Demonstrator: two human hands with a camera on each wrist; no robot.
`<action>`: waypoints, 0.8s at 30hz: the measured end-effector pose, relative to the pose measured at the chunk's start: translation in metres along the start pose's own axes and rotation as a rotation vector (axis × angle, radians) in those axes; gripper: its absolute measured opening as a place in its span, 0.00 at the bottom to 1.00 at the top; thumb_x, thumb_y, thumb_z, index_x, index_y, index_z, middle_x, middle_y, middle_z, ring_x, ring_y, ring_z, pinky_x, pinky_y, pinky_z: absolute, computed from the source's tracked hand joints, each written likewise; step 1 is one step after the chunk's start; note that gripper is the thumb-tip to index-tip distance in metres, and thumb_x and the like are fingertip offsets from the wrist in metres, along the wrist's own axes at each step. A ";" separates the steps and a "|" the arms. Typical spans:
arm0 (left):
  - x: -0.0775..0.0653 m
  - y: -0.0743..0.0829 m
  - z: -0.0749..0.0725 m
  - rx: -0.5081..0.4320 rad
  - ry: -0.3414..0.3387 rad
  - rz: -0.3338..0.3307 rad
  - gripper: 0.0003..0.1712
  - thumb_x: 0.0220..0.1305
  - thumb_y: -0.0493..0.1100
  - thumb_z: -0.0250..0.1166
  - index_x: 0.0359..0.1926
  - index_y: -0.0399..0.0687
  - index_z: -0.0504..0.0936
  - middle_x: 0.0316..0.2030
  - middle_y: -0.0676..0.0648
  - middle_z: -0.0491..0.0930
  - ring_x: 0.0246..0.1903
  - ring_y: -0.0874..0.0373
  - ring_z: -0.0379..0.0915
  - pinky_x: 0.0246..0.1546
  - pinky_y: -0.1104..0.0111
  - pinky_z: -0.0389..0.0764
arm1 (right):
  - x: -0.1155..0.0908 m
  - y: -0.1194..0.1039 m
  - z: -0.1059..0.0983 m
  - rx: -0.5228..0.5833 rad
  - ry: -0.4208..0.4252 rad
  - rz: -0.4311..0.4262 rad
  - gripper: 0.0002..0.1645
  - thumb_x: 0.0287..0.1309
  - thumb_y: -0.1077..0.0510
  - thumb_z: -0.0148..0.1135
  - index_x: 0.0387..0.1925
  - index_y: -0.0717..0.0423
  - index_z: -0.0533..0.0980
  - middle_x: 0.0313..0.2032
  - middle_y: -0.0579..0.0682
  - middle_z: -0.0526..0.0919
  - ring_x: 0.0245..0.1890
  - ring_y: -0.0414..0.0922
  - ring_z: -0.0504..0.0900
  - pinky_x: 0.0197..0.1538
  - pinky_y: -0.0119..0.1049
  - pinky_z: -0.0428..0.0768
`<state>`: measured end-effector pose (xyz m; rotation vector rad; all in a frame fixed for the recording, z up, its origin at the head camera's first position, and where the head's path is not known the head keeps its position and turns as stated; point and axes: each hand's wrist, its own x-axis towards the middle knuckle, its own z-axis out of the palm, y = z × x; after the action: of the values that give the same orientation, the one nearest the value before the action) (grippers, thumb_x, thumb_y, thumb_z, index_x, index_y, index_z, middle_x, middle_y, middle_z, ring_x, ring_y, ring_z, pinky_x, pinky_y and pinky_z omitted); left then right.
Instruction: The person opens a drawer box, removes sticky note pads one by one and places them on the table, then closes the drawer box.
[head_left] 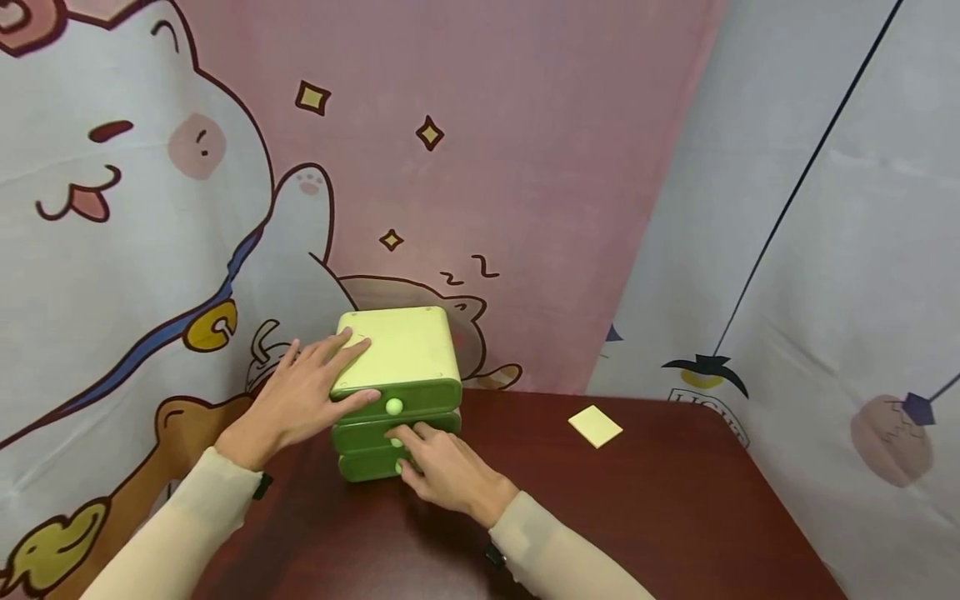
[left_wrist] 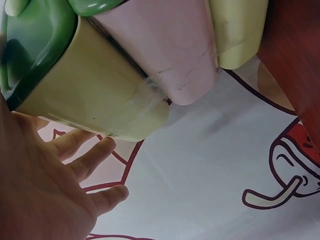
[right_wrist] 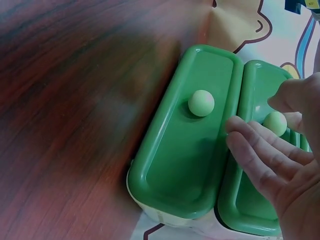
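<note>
A small drawer cabinet (head_left: 401,346) with a pale yellow top and three green drawer fronts stands on the table near the wall. My left hand (head_left: 307,392) lies across its left top edge, fingers spread, thumb along the top drawer front (head_left: 435,398). In the left wrist view this hand (left_wrist: 55,175) is beside the yellow upper tier (left_wrist: 100,95). My right hand (head_left: 450,471) is at the middle drawer's round knob (head_left: 396,442). In the right wrist view, its fairly straight fingers (right_wrist: 260,155) lie around that knob (right_wrist: 275,123); the bottom knob (right_wrist: 201,103) stands free.
A pale yellow square of paper (head_left: 596,426) lies on the dark red-brown table (head_left: 637,517), right of the cabinet. Behind hangs a cloth (head_left: 525,208) printed with cartoon animals. Clear tape (left_wrist: 147,95) joins the cabinet's yellow and pink tiers on the side.
</note>
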<state>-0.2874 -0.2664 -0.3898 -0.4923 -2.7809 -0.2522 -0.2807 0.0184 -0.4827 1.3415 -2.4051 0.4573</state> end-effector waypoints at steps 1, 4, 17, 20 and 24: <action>0.001 0.001 0.001 -0.001 -0.001 0.002 0.54 0.80 0.82 0.60 0.95 0.67 0.61 0.94 0.39 0.58 0.88 0.27 0.63 0.88 0.19 0.47 | 0.000 0.000 0.000 0.002 0.003 0.000 0.23 0.84 0.56 0.70 0.73 0.50 0.79 0.47 0.49 0.91 0.28 0.29 0.75 0.32 0.17 0.71; 0.001 0.001 0.002 0.001 -0.001 0.008 0.54 0.81 0.82 0.60 0.95 0.67 0.61 0.94 0.39 0.58 0.88 0.26 0.63 0.88 0.19 0.47 | 0.000 0.001 0.001 0.016 0.008 0.003 0.22 0.84 0.57 0.70 0.72 0.51 0.80 0.46 0.49 0.90 0.28 0.29 0.74 0.32 0.16 0.70; -0.003 0.003 0.002 0.006 0.008 0.000 0.54 0.80 0.82 0.61 0.95 0.66 0.62 0.94 0.39 0.59 0.87 0.27 0.64 0.88 0.19 0.50 | -0.001 -0.002 0.003 0.011 0.026 0.000 0.20 0.83 0.57 0.72 0.70 0.52 0.81 0.46 0.49 0.90 0.29 0.30 0.75 0.34 0.16 0.71; -0.002 0.002 0.002 0.008 0.006 -0.002 0.54 0.81 0.82 0.60 0.95 0.66 0.62 0.94 0.39 0.58 0.87 0.27 0.64 0.88 0.19 0.49 | 0.001 -0.002 0.002 0.005 0.036 -0.004 0.20 0.83 0.58 0.72 0.69 0.51 0.82 0.45 0.49 0.90 0.30 0.31 0.77 0.34 0.17 0.72; -0.001 0.002 0.002 0.011 0.009 -0.001 0.53 0.81 0.82 0.60 0.95 0.66 0.62 0.94 0.39 0.59 0.87 0.27 0.64 0.88 0.19 0.49 | 0.003 0.000 0.002 -0.002 0.047 -0.011 0.20 0.81 0.58 0.73 0.68 0.52 0.82 0.44 0.49 0.89 0.30 0.31 0.78 0.34 0.17 0.73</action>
<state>-0.2863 -0.2644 -0.3914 -0.4857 -2.7723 -0.2393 -0.2818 0.0154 -0.4833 1.3270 -2.3586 0.4779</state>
